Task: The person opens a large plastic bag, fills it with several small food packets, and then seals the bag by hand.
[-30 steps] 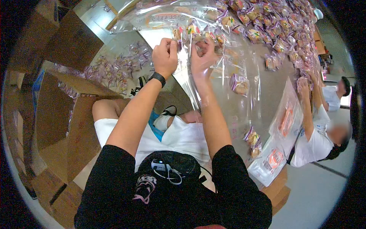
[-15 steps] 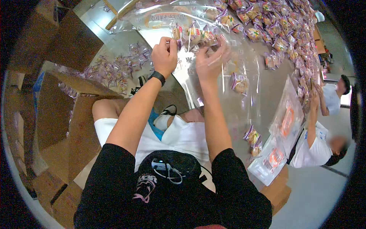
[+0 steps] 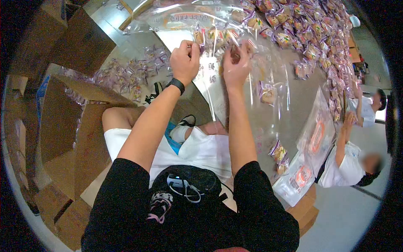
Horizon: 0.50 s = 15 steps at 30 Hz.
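A large clear plastic bag [image 3: 187,17] with printed lettering is spread over the table in front of me. Inside it, a short row of wrapped pastries [image 3: 216,37] lies just beyond my hands. My left hand [image 3: 184,62], with a dark band on its wrist, is closed, its fingertips pinching the bag's film at the left end of the row. Clear film covers my right hand [image 3: 237,67], whose thumb and fingers curl around a brownish wrapped pastry [image 3: 236,54] at the right end. Glare blurs the exact contact. Another wrapped pastry [image 3: 267,92] lies to the right.
A big heap of wrapped pastries [image 3: 310,40] covers the far right. More packets [image 3: 130,73] lie to the left beside an open cardboard box [image 3: 92,138]. Flat printed bags [image 3: 300,176] and two loose packets [image 3: 278,156] are at right. Co-workers [image 3: 344,161] sit beyond.
My right hand has shifted slightly right, and its fingers have curled in around a pastry. My left hand has moved slightly right, still pinching the film. A co-worker's hands have drawn closer together.
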### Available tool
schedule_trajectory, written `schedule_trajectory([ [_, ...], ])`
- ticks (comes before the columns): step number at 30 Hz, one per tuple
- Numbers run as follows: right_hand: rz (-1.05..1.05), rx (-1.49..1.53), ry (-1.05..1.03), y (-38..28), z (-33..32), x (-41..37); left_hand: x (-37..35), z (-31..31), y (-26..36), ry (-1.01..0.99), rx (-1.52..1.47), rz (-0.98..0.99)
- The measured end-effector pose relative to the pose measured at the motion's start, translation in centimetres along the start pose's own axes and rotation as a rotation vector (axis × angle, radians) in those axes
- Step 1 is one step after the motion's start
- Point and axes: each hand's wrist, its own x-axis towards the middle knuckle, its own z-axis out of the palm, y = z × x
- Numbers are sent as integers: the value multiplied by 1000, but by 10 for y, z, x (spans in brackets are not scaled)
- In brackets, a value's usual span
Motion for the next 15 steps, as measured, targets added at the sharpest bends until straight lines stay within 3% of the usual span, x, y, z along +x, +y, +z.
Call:
schedule_trajectory([
  [4, -161, -147, 22, -7, -1, -5, -1, 2, -3, -17, -34, -20],
  [5, -56, -195, -134, -8, -6, -3, -1, 2, -3, -13, -31, -15],
  [8, -177, -302, -84, -16, -5, 1, -1, 1, -2, -8, -43, -15],
  [11, -20, -249, -97, -19, 3, -1, 0, -1, 3, -24, -53, -33],
  [15, -17, -258, -73, -16, 9, -2, 1, -1, 4, 17, -12, 23],
])
